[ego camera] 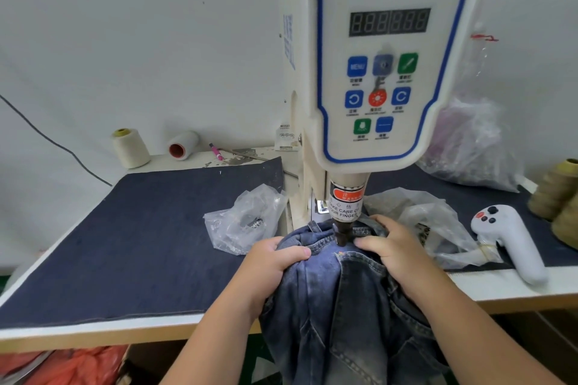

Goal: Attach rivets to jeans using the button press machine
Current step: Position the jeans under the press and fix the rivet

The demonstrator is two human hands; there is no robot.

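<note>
A white table (500, 287) stands against a plain pale wall (125, 25), most of its top covered by a dark blue cloth (125, 244). The button press machine (375, 72) rises from the middle, its control panel facing the person. The jeans (344, 306) are bunched under the machine's dark punch (341, 233) and hang over the table's front edge. The left hand (275, 262) grips a fold of denim, fingers curled round it; the right hand (391, 247) clutches the waistband just beside the punch. Clear plastic bags (247, 219) lie on either side. A white handheld controller (513, 244) rests at the right, and two pale thread cones (131, 147) sit by the wall.
</note>
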